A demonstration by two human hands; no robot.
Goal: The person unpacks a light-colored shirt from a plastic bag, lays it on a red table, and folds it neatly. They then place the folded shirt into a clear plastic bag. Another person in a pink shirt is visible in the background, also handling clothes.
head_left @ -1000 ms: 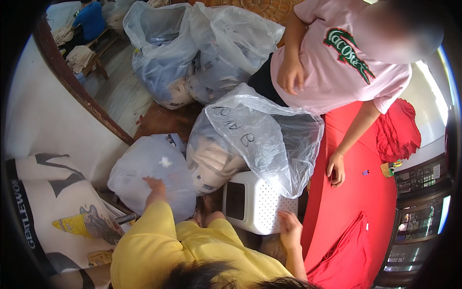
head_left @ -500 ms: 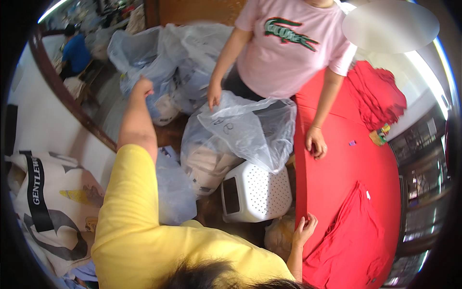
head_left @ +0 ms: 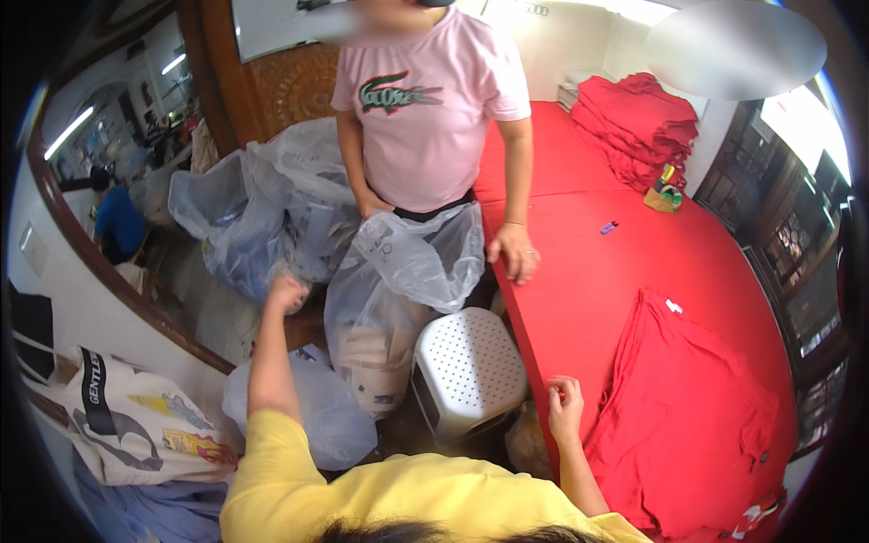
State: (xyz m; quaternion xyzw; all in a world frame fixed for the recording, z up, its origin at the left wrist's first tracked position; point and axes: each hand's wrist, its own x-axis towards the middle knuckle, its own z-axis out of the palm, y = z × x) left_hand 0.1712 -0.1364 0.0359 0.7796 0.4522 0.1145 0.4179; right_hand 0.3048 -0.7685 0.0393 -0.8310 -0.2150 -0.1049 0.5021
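My left hand (head_left: 287, 292) is stretched forward, closed, beside the lower edge of a clear plastic bag (head_left: 237, 258) holding pale bundles. What it holds, if anything, I cannot make out. My right hand (head_left: 565, 403) hovers at the near edge of the red-covered table (head_left: 579, 317), empty, its fingers loosely curled and apart. To its right lies a spread red garment (head_left: 679, 407). Between my arms stand a white perforated plastic stool (head_left: 475, 366) and an open clear bag (head_left: 380, 317) with beige bundles inside.
A person in a pink shirt (head_left: 425, 118) stands opposite, one hand on the table edge. Folded red cloth (head_left: 634, 127), a small yellow-green pack (head_left: 663, 195) and a purple lighter-like item (head_left: 609, 227) lie on the table. A printed tote bag (head_left: 145, 416) sits at left.
The view has tilted up and shifted. My left hand now sits lower, nearer the bag's bottom edge. The person opposite has straightened and drawn back from the open bag.
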